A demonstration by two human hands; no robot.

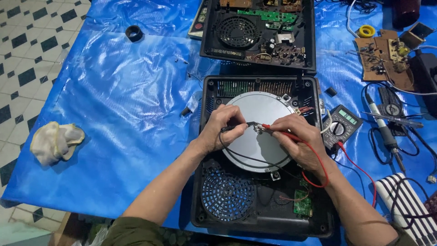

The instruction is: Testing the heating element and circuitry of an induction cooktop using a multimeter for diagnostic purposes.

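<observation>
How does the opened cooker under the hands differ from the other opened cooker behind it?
The near cooker has a round silver coil disc over its middle; the far cooker has none, so its boards lie bare. The left hand and right hand hold probes on the near one; the far one is untouched. Both are black shells with round fan grilles.

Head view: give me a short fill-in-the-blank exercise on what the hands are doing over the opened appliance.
1. The right hand presses a probe with a ____ lead onto the middle of the round grey disc.
2. The left hand holds the probe with the ____ lead.
3. Both leads run to the multimeter, which lies to the ____ of the opened appliance.
4. The crumpled cloth lies on the ____ tarpaulin.

Missing words: red; black; right; blue
</observation>
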